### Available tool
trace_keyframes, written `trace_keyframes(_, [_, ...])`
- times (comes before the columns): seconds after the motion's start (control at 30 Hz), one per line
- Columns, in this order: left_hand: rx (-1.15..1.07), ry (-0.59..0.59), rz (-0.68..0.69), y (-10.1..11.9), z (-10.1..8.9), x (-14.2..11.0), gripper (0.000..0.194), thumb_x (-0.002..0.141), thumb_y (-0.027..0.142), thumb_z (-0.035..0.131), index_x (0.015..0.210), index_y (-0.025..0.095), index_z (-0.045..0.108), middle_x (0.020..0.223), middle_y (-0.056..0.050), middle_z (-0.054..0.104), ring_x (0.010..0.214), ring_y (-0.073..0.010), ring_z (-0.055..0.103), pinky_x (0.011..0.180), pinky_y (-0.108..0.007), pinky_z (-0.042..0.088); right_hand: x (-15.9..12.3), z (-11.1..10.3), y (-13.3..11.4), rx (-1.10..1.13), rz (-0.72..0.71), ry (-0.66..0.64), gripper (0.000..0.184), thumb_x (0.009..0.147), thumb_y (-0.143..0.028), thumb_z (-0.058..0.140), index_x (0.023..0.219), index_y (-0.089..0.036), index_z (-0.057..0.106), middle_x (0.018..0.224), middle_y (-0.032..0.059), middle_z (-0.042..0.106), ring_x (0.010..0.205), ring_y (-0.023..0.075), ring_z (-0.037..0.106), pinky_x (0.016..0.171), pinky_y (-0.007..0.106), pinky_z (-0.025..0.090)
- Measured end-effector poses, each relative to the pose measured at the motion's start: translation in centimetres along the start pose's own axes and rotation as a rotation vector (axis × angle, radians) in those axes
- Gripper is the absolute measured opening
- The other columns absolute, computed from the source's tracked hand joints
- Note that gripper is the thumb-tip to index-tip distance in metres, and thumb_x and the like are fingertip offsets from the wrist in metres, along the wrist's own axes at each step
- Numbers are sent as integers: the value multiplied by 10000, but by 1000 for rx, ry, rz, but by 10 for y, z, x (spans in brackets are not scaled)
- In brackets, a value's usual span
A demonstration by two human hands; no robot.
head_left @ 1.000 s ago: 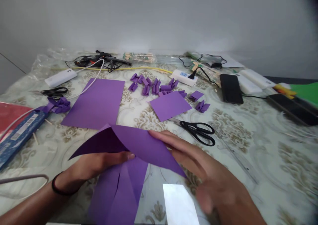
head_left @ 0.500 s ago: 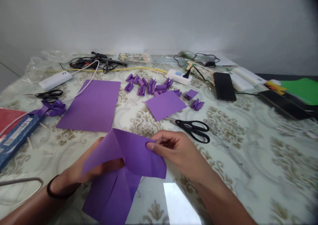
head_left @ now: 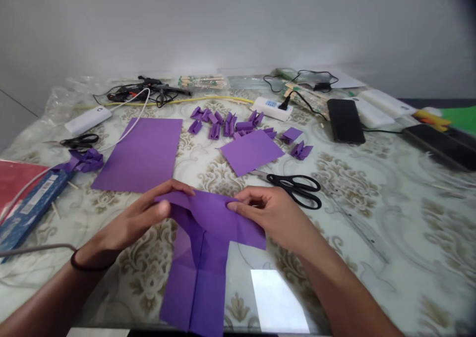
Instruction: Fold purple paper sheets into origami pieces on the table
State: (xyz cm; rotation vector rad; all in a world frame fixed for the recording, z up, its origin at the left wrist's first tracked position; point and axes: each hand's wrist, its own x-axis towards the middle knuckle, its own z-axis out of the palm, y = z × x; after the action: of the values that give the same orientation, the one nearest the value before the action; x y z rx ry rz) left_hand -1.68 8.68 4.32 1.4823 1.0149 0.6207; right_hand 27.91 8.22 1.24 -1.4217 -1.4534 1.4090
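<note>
A creased purple sheet of paper is raised in front of me, its upper part folded over and its lower part hanging toward the table's near edge. My left hand has the upper left part between thumb and fingers, the fingers reaching along the top edge. At the upper right edge, my right hand pinches the sheet between thumb and fingers. Beyond my right hand lie black-handled scissors, their blades partly under a smaller purple paper piece. A large flat purple sheet lies beyond my left hand.
Several folded purple paper pieces lie near a white power strip. A clear ruler is at the right, with a black phone farther back. At the left are a blue box, more scissors and a white power bank.
My left hand has come out from under the raised flap to its upper left edge, and the flap has come down. The lower part of the sheet has swung right and hangs straighter.
</note>
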Motion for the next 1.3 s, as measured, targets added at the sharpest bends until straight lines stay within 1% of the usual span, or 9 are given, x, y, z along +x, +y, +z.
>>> trace_keyframes(0.1, [140,-206,46,-4,-12,7,625,843,495,933,1395,306,710,1609,-114,583,1447,-363,601,1048,-371,617,7,1,8,-20,11,-17,326,821,-549,829,788,-225,816,669,10,733,540,159,566,498,283,386])
trace_keyframes(0.17, [213,-285,95,-10,-17,10,698,848,340,934,1487,341,651,1659,-116,522,1468,-337,593,1017,-361,642,10,3,13,-50,5,-17,326,833,-548,818,812,-223,818,654,3,729,517,156,556,480,278,369])
trace_keyframes(0.37, [542,-30,368,-34,1,18,321,962,258,798,1277,247,740,1338,-115,728,1281,-275,701,1118,-416,569,15,14,24,-239,-153,100,166,896,-395,811,860,-233,802,750,17,769,662,207,673,641,340,514])
trace_keyframes(0.43, [602,23,390,-41,11,20,309,957,235,794,1259,227,730,1260,-112,753,1216,-279,716,1082,-430,567,14,19,25,-330,-245,168,90,878,-291,830,941,-233,804,860,46,777,806,252,706,791,411,558])
trace_keyframes(0.57, [734,99,459,-49,20,22,298,916,213,840,1195,203,733,1179,-120,786,1217,-340,691,1076,-517,512,3,26,25,-474,-494,193,165,949,-153,727,1086,-224,785,1097,108,744,1089,303,681,991,501,546])
trace_keyframes(0.7, [793,88,569,-54,18,24,221,941,182,808,1142,216,722,1128,-83,805,1163,-308,712,1033,-477,537,-15,31,27,-532,-751,44,195,1064,-147,594,1089,-190,782,1054,98,752,994,236,704,937,437,592])
trace_keyframes(0.9, [822,36,669,-59,16,22,165,1011,192,722,1175,179,702,1105,-107,809,1073,-267,774,959,-406,629,-25,35,33,-744,-1005,-72,226,1036,-81,580,1098,-105,797,1014,127,766,970,269,693,844,436,613])
trace_keyframes(1.13, [896,-30,647,-53,12,16,144,1050,159,665,1177,122,721,1172,-151,829,1118,-285,805,991,-445,652,-25,37,38,-941,-1014,-123,291,1059,-97,539,1173,-86,806,1079,135,804,1046,298,716,901,470,633])
trace_keyframes(1.3, [879,-98,669,-53,4,14,165,1088,142,612,1187,130,743,1245,-123,840,1285,-264,763,1092,-413,632,-26,35,42,-966,-1017,-128,307,1065,-90,536,1233,-77,792,1117,134,817,1066,292,727,927,479,644])
